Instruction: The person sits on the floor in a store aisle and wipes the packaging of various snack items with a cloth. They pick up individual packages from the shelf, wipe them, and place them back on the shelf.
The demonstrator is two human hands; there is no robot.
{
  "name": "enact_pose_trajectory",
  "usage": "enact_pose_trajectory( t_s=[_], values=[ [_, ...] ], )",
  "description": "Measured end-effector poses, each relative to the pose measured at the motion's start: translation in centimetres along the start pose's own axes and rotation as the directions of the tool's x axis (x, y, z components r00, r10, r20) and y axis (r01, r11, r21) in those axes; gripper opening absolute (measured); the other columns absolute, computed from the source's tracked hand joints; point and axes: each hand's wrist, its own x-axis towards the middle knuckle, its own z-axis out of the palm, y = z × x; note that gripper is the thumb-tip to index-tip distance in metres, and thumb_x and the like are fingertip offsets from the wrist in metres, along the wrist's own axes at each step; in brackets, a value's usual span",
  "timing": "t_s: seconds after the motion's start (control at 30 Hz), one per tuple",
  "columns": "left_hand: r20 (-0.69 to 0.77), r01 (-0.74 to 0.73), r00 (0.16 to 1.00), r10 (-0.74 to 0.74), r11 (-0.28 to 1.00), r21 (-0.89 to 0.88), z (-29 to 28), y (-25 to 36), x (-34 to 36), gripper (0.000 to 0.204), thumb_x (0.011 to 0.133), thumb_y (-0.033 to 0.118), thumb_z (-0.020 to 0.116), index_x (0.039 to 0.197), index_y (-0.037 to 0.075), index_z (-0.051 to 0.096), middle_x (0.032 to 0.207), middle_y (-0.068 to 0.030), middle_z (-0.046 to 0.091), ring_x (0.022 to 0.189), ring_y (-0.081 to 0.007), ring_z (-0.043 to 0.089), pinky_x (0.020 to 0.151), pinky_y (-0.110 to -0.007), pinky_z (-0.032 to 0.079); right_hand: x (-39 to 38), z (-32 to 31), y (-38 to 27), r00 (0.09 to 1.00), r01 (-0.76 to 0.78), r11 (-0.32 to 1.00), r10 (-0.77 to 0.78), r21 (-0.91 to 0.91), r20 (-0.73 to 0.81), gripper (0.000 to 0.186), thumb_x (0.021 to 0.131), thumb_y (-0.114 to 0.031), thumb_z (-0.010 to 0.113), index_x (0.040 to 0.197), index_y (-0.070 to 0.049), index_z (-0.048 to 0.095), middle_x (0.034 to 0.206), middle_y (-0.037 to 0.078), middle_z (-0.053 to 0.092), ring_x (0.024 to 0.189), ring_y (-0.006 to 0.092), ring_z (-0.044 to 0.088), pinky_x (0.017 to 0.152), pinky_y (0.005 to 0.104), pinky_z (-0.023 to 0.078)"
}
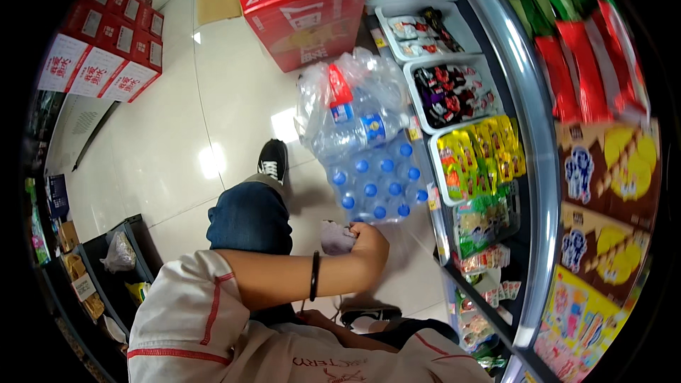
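My left hand (370, 242) is closed on a greyish-purple cloth (338, 237), which hangs from its fingers above the floor. A black band circles that wrist. Just beyond the hand stands a shrink-wrapped pack of water bottles (372, 181) with blue caps. On top of the pack lies a clear plastic bag (383, 89) with labelled bottles and a red piece in it. My right hand (319, 320) is low near my lap, below the left forearm. Its fingers are mostly hidden, and thin cords show close by.
A large red carton (305, 14) stands behind the bottles. Along the right runs a shelf with white trays of wrapped snacks (454, 92) and a curved rail (543, 135). Red-and-white boxes (106, 46) are stacked at the far left. A dark rack (117, 255) stands at the lower left.
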Motion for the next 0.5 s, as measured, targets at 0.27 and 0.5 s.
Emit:
enact_pose_trajectory(
  t_s=[0.27, 0.5],
  values=[
    [0.116, 0.018, 0.992, -0.049, 0.965, 0.261, 2.5, -2.1, 8.6, 0.033, 0.070, 0.022, 0.072, 0.101, 0.011, 0.075, 0.103, -0.0068, 0.069, 0.089, -0.0277, 0.063, 0.061, -0.047, 0.041, 4.6, -8.4, -8.2, 0.998, 0.003, 0.998, -0.007, -0.069, -0.055, 0.034, 0.084, -0.027, 0.065, 0.110, -0.005, 0.068, 0.101, 0.021, 0.070, 0.097, 0.0354, 0.067, 0.084, 0.0452, 0.051],
    [0.105, -0.173, 0.984, 0.141, 0.878, 0.447, -2.0, -4.5, 5.7, 0.017, 0.067, 0.016, 0.068, 0.083, 0.016, 0.073, 0.071, 0.0024, 0.053, 0.062, -0.0179, 0.044, 0.049, -0.037, 0.033, 10.6, -13.4, -16.9, 0.963, -0.077, 0.975, 0.018, -0.209, -0.269, 0.031, 0.083, -0.026, 0.066, 0.106, -0.005, 0.069, 0.098, 0.021, 0.070, 0.094, 0.0346, 0.067, 0.081, 0.0448, 0.052]
  ],
)
